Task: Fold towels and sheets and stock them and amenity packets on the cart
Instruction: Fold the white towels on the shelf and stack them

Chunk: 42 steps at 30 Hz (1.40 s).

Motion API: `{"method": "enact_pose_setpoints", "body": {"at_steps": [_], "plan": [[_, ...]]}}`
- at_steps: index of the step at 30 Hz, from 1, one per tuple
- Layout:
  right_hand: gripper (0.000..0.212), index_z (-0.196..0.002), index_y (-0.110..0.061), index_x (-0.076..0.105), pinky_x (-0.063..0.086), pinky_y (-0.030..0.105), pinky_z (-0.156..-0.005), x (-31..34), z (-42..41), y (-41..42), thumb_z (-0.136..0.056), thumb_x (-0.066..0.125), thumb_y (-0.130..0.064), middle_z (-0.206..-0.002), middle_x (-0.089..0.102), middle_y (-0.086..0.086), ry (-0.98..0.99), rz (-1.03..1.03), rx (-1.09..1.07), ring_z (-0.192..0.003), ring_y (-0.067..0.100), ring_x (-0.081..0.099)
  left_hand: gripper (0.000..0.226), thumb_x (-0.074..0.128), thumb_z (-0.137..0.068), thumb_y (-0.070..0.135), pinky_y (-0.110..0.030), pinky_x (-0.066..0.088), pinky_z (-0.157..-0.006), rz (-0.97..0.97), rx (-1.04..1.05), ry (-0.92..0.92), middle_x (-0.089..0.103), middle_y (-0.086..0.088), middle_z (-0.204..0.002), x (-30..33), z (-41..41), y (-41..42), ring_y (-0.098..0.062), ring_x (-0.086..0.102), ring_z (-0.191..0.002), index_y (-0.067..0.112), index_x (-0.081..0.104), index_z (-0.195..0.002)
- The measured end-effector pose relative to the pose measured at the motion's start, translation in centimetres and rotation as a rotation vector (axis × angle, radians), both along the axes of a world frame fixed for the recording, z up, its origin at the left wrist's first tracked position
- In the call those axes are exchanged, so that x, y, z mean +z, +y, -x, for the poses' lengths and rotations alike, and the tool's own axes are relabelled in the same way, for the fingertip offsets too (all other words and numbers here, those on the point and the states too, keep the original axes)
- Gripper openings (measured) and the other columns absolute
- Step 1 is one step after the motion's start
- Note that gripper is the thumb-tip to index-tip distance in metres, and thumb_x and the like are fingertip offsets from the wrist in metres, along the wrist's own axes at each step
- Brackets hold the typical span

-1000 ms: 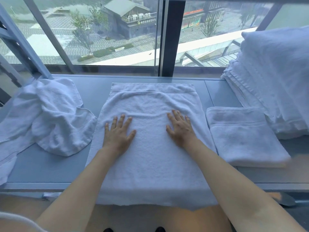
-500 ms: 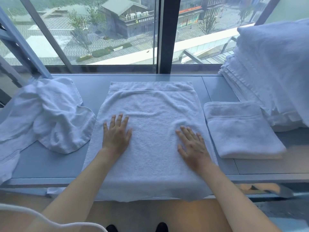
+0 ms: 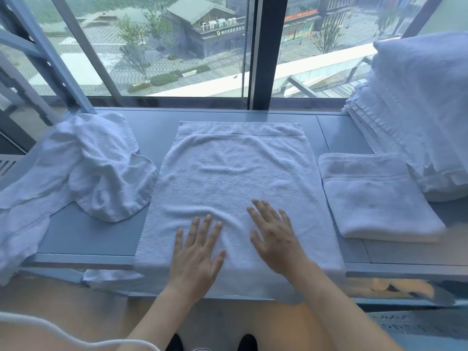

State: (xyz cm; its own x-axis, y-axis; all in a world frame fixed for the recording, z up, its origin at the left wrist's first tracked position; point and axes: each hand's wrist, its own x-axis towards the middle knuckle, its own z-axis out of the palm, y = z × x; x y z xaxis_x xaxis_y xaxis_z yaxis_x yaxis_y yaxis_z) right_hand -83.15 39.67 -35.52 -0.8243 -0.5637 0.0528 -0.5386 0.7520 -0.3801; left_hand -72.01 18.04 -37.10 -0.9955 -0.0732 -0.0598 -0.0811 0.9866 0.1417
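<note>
A white towel [image 3: 235, 173] lies spread flat on the grey window ledge [image 3: 157, 127], its near end hanging over the ledge's front edge. My left hand [image 3: 196, 252] rests flat on the towel's near part, fingers straight and spread. My right hand [image 3: 274, 234] lies flat just to its right, fingers straight too. Small wrinkles run across the cloth ahead of the fingertips. A folded white towel [image 3: 374, 198] sits to the right of the spread one.
A crumpled heap of white towels [image 3: 83, 168] covers the ledge's left side and droops over its edge. A tall stack of folded white linen [image 3: 420, 117] stands at the far right. Window glass rises directly behind the ledge. A white cord [image 3: 50, 333] crosses the bottom left.
Both hands have slid back along the towel towards me and closer together; the right one moved first. The towel has stayed in place.
</note>
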Motion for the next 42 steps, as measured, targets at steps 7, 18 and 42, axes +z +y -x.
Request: {"method": "enact_pose_setpoints", "body": {"at_steps": [7,18,42], "plan": [[0.061,-0.165,-0.034,0.014,-0.002,0.042,-0.128,-1.3,-2.4,-0.5,-0.106,0.025,-0.048,-0.172,-0.005,-0.015,0.005,-0.122,0.117,-0.157,0.005,-0.013,0.067,0.012,-0.102,0.065,-0.05,-0.004,-0.127,-0.026,-0.026,0.022,-0.012,0.014,-0.171,-0.4,-0.5,-0.8,-0.012,-0.018,-0.157,0.041,0.0,-0.163],[0.068,-0.163,-0.041,0.013,0.007,0.04,-0.128,-1.0,-1.3,10.7,-0.103,0.034,-0.065,-0.171,-0.001,-0.02,-0.03,-0.07,0.09,-0.158,0.004,-0.004,0.062,0.038,-0.103,0.058,-0.05,0.021,-0.125,-0.106,-0.155,0.238,0.023,0.009,-0.17,-1.4,-4.3,-7.1,-0.018,0.02,-0.157,0.034,0.034,-0.16],[0.067,-0.156,-0.009,0.042,0.036,0.057,-0.116,-0.6,-6.2,13.2,-0.095,0.068,-0.015,-0.164,0.036,0.007,0.262,-0.193,0.055,-0.15,0.033,0.037,0.038,0.048,-0.101,0.014,-0.045,0.054,-0.098,0.01,-0.308,0.435,0.061,-0.005,-0.144,0.7,-6.0,-7.8,-0.029,0.061,-0.131,0.014,0.07,-0.132]]}}
